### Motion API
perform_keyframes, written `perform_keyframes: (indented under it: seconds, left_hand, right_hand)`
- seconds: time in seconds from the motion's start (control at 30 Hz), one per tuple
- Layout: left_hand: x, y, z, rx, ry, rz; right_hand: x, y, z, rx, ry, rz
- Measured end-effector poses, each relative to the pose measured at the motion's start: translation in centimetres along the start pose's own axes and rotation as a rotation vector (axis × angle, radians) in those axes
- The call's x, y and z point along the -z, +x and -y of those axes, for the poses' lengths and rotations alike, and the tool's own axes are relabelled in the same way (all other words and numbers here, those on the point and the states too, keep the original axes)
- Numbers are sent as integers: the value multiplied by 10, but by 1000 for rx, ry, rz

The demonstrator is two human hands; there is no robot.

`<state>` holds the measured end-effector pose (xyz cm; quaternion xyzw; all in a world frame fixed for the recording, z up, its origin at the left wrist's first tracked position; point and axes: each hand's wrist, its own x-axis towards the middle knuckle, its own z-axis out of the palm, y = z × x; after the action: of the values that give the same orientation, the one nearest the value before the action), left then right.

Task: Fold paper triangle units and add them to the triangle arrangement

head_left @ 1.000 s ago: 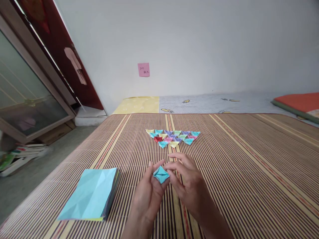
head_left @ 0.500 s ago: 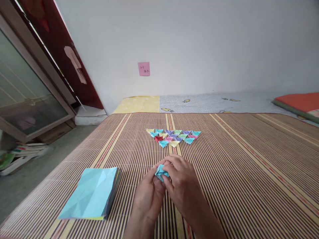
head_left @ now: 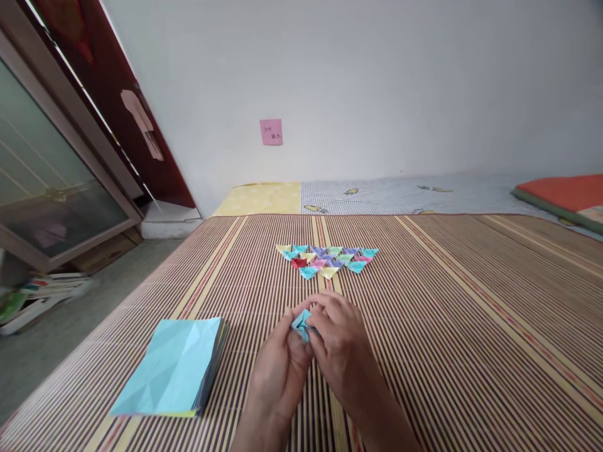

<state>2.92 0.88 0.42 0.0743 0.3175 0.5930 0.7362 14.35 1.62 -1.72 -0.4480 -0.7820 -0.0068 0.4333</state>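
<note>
A small folded piece of light blue paper sits pinched between both hands, low in the middle of the view. My left hand cups it from below with the fingers curled round it. My right hand covers most of it from the right, fingertips pressed onto the paper. Beyond the hands, a cluster of several small folded paper triangles in blue, yellow, pink, red and purple lies in a triangular patch on the striped bamboo mat.
A stack of square paper sheets, light blue on top, lies on the mat to the left of my hands. A bed sheet and an orange cushion lie at the far edge. Books lie on the floor at left.
The blue paper was spread open as a diamond between my fingertips. My hands have since closed together over it, so little of it shows.
</note>
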Motion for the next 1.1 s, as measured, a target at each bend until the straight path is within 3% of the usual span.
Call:
perform_keyframes:
  seconds: [0.23,0.8,1.1]
  left_hand:
    - [8,0,6,-74,98,131]
    - [14,5,6,-73,76,57]
    - [10,5,7,-68,44,35]
  right_hand:
    - [4,0,-1,-28,-22,-13]
    - [3,-1,-5,-94,12,77]
    - [2,0,-4,-105,92,34]
